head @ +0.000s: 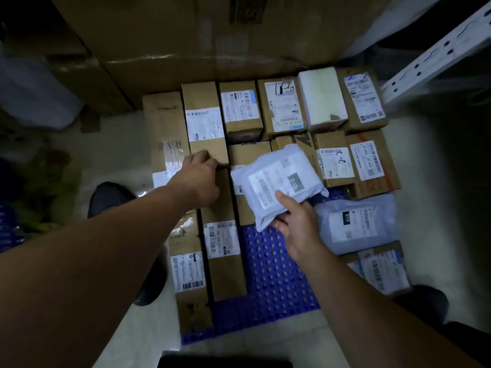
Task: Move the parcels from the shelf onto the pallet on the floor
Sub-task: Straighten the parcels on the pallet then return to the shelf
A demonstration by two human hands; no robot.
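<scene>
Your right hand (295, 227) pinches a white poly mailer (276, 179), thumb on top and fingers beneath, above the blue pallet (276, 266). Your left hand (198, 179) curls against a labelled cardboard box (204, 120) on the pallet; whether it grips, you cannot tell.

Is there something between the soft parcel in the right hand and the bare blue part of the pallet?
Nothing visible. The right hand holds the soft parcel, and the bare pallet patch just below the hand is uncovered.
</scene>
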